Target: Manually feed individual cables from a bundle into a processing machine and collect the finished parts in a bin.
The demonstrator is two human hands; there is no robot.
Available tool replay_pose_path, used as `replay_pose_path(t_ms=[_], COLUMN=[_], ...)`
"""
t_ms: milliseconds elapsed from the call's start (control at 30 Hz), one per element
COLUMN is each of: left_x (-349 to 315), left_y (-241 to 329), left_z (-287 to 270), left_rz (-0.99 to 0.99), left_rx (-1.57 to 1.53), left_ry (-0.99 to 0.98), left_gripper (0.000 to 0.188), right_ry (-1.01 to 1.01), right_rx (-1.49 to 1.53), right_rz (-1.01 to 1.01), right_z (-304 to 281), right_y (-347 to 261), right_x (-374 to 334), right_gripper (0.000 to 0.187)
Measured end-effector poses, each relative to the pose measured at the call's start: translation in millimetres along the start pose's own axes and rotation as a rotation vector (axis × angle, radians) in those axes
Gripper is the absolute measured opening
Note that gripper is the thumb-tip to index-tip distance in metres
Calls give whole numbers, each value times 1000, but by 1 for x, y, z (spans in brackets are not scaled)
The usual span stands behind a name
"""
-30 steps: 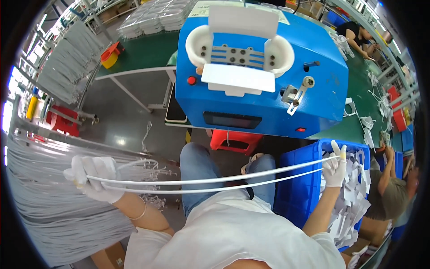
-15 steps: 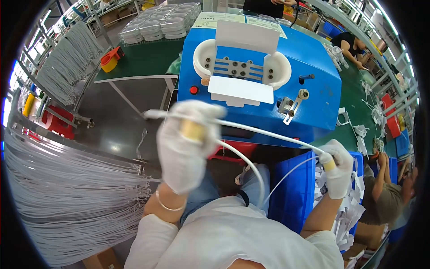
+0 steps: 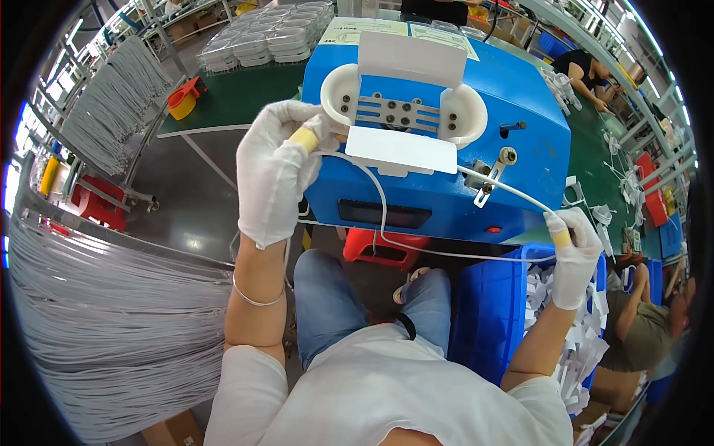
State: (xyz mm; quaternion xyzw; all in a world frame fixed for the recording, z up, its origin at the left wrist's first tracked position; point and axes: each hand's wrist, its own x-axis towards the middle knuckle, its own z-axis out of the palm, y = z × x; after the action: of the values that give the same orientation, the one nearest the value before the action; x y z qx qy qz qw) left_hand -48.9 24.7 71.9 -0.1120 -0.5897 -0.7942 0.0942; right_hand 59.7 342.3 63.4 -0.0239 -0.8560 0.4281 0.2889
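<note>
A white cable [image 3: 513,187] stretches between my two gloved hands across the front of a blue bench machine [image 3: 446,201]. My left hand [image 3: 274,175], closed with a yellow wrap on a finger, pinches it beside the machine's left white curved cup [image 3: 335,93]. Past the machine's right front, my right hand [image 3: 576,256] grips another part of the cable. Between the hands, a white card flap [image 3: 401,152] hides part of the cable. A thinner loop sags below the machine's front. Behind the flap lies a slotted metal plate [image 3: 398,111], with the right cup [image 3: 467,119] beside it.
Many white cables hang on a rack [image 3: 119,320] at my left. A blue bin [image 3: 487,312] of white card pieces stands at my right. Clear plastic containers [image 3: 268,37] are stacked on the green table [image 3: 238,104]. A red stool [image 3: 383,249] is under the machine.
My left hand has moved forward to the left cup. My right hand has shifted slightly right and forward. The cable now lies across the machine, partly behind the card flap.
</note>
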Motion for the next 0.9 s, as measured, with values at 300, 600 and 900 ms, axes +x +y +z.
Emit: replay_pose_path(t_ms=[300, 600, 900], left_x=[0, -5, -44], left_y=[-3, -13, -2], left_z=[11, 8, -42], left_rz=[-33, 185, 209], left_rx=[114, 364, 558], left_ry=[72, 64, 211], left_gripper=[8, 17, 39], right_ry=[-17, -8, -34], right_rx=[-52, -176, 8], right_rz=[-25, -119, -29], right_z=[-10, -22, -25], right_y=[10, 17, 31], right_x=[8, 94, 88], right_gripper=[9, 16, 12])
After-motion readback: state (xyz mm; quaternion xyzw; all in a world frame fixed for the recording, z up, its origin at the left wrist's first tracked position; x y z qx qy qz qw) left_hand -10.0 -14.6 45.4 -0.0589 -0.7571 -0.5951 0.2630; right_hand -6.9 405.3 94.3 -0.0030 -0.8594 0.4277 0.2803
